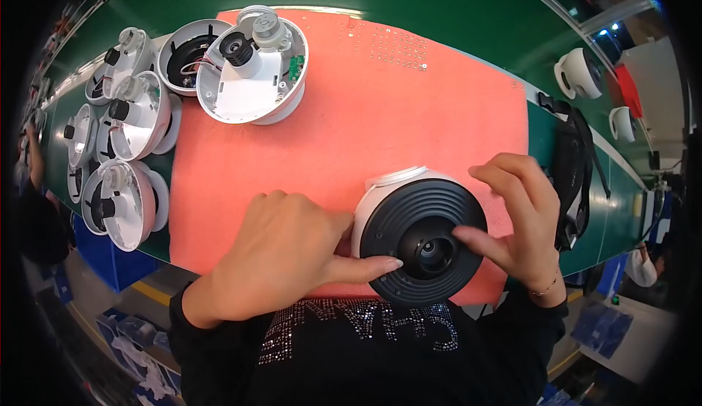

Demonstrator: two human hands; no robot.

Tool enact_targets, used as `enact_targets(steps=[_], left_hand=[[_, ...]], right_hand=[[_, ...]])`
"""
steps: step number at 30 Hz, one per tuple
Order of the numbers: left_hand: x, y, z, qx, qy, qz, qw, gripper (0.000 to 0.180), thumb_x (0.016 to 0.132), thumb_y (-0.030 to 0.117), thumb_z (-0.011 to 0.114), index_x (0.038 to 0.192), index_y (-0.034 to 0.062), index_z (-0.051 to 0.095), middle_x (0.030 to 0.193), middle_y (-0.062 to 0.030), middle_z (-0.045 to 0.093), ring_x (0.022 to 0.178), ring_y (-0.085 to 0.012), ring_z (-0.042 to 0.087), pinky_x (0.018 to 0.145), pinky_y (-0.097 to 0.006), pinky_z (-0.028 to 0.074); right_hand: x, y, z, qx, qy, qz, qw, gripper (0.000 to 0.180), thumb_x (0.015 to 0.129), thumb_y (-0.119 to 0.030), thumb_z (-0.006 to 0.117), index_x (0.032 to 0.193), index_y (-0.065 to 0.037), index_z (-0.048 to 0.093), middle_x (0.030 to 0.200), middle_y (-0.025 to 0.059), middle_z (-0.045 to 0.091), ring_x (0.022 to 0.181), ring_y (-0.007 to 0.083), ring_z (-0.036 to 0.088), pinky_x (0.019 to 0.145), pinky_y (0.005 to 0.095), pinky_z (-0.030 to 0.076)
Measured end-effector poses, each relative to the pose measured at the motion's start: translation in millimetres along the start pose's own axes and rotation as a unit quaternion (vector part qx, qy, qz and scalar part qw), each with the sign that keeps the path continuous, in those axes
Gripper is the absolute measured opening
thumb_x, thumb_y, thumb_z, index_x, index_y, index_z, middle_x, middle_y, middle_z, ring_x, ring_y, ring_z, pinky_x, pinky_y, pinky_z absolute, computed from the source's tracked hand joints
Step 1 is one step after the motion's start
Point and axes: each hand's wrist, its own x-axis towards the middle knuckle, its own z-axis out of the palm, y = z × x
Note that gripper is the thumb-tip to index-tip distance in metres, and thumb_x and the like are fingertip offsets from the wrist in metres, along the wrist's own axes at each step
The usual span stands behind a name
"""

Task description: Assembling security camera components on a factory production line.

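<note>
Head view. A dome camera unit (417,234), white-bodied with a matt black, concentrically ridged front ring around a dark glossy lens, sat at the lower centre of the frame on the near edge of a salmon-pink mat (380,106). The left hand (281,260) lay curled against the unit's left flank, its thumb stretched along the lower rim of the ring, apparently to steady the body against turning. The right hand (523,216) arched over the right side, fingers bent, its thumb pressed onto the ring beside the lens; both hands therefore gripped the unit rather than lying flat. The soft mat probably served to cushion the plastic shells. At the upper left, an opened white housing (252,77) lay face up, exposing a small green circuit board, coloured wires and a black lens module. Further open housings (124,150) were stacked along the left edge on the green bench (453,4).
</note>
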Motion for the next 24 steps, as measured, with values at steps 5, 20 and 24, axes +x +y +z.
enact_targets(steps=[5, 20, 24], left_hand=[[-1.2, 1.7, -1.8, -0.01, -0.015, -0.004, 1.0, 0.048, 0.063, 0.049, 0.069, 0.056, 0.0024, 0.058, 0.043, -0.007, 0.051, 0.04, -0.0227, 0.052, 0.042, -0.03, 0.039], [-1.1, 1.0, -0.5, 0.041, 0.017, 0.009, 0.999, 0.045, 0.064, 0.047, 0.068, 0.055, 0.004, 0.057, 0.044, -0.0063, 0.052, 0.04, -0.0232, 0.052, 0.041, -0.031, 0.038], [-0.4, -7.2, 7.5, -0.011, 0.058, 0.038, 0.998, 0.053, 0.065, 0.054, 0.063, 0.053, 0.0029, 0.059, 0.038, -0.0095, 0.043, 0.035, -0.0258, 0.046, 0.036, -0.033, 0.034]], right_hand=[[-0.5, -24.7, -0.5, 0.055, -0.022, -0.152, 0.987, 0.04, 0.065, -0.028, 0.067, 0.097, -0.005, 0.062, 0.096, 0.0087, 0.055, 0.079, 0.0222, 0.052, 0.067, 0.0317, 0.036], [1.6, -34.6, 4.7, 0.067, -0.004, -0.179, 0.982, 0.04, 0.065, -0.021, 0.065, 0.1, -0.001, 0.061, 0.095, 0.01, 0.057, 0.089, 0.022, 0.055, 0.072, 0.0342, 0.039], [1.1, -34.5, -0.7, 0.116, -0.085, -0.177, 0.974, 0.051, 0.068, -0.028, 0.066, 0.113, -0.006, 0.055, 0.109, 0.009, 0.054, 0.104, 0.025, 0.05, 0.08, 0.0388, 0.034]])
